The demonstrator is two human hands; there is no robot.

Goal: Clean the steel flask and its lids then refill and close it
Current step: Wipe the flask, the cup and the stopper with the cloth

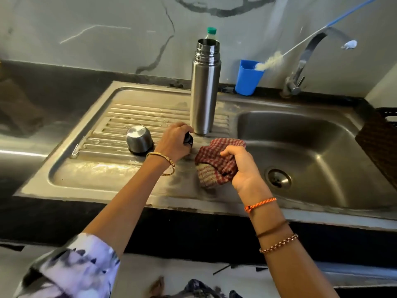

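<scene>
On the drainboard (137, 117), left hand (175, 140) grips what seems a black stopper (189, 140); right hand (240, 166) clutches the cloth (211, 160).

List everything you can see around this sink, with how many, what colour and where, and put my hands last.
steel flask: one, silver, upright and open on the drainboard by the basin
steel cup lid: one, silver, upside down on the drainboard, left of the flask
inner stopper: one, black, mostly hidden in the left hand
cloth: one, red and cream check, bunched in the right hand
sink: one, steel, drainboard left, basin right
tap: one, chrome, behind the basin
blue cup: one, behind the sink, holding a bottle brush
green-capped bottle: one, behind the flask
left hand: grips the stopper
right hand: holds the cloth
</scene>
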